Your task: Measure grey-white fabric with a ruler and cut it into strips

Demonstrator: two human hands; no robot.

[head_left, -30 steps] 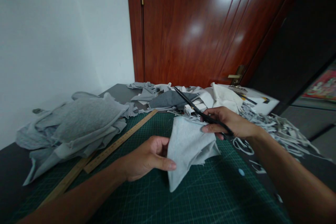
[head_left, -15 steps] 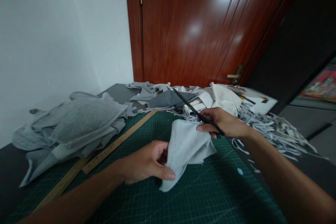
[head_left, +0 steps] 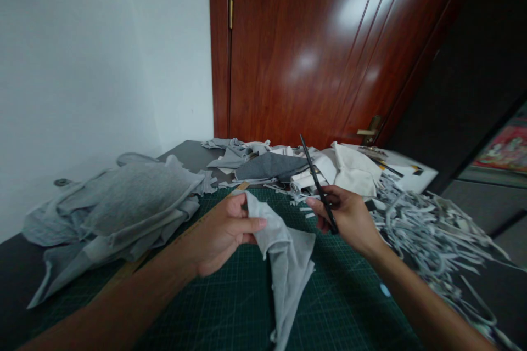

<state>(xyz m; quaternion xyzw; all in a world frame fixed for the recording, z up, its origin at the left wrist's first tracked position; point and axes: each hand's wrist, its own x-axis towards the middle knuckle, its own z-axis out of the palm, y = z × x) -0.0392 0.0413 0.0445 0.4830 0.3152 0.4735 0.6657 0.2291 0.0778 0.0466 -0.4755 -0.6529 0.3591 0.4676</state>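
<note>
A light grey piece of fabric [head_left: 286, 252] hangs down from my left hand [head_left: 228, 230], pinched by its upper corner between thumb and fingers. My right hand [head_left: 343, 216] is closed around a pair of black scissors [head_left: 316, 181], blades together and pointing up and away from me. The scissors are apart from the fabric. Under both hands lies a green cutting mat [head_left: 214, 301] with a printed grid. A wooden ruler [head_left: 189, 233] lies on the mat, partly hidden behind my left forearm.
A heap of grey fabric [head_left: 140, 203] sits at the left by the wall. Scraps, including a dark grey piece [head_left: 272, 165] and a cream cloth [head_left: 354, 170], lie at the back before a wooden door [head_left: 296, 55]. Many thin fabric strips [head_left: 428, 230] are piled at the right.
My left hand has raised the fabric corner, and the piece now dangles over the mat. My right hand has come off the fabric, the scissors turning more upright. The view has shifted slightly.
</note>
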